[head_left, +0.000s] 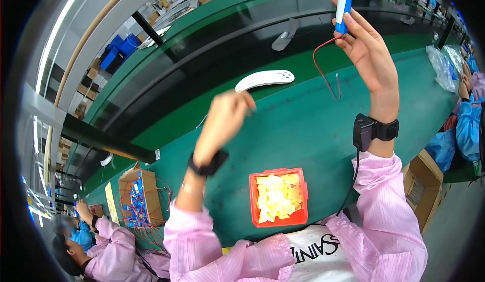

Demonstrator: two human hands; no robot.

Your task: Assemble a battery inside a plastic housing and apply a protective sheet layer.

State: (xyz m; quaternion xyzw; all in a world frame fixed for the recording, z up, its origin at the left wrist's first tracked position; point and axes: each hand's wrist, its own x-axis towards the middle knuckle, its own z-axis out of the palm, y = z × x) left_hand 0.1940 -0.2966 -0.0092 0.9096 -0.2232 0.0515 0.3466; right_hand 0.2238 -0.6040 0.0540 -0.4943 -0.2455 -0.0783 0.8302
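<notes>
The blue battery pack (344,10) is held up in the right hand (371,54) over the tabletop (323,135), red wire (314,54) dangling; the blurred left hand (223,120), contents unclear, hovers by a white curved piece (268,78); nearer sit a red tray (285,222) of yellow slips (278,196) and a cardboard box (151,196) of blue packs (137,193)

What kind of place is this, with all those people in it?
Probably a factory workshop. There's a long green work surface, a cardboard box of small blue wired parts, and another person in a similar pink top nearby.
</notes>
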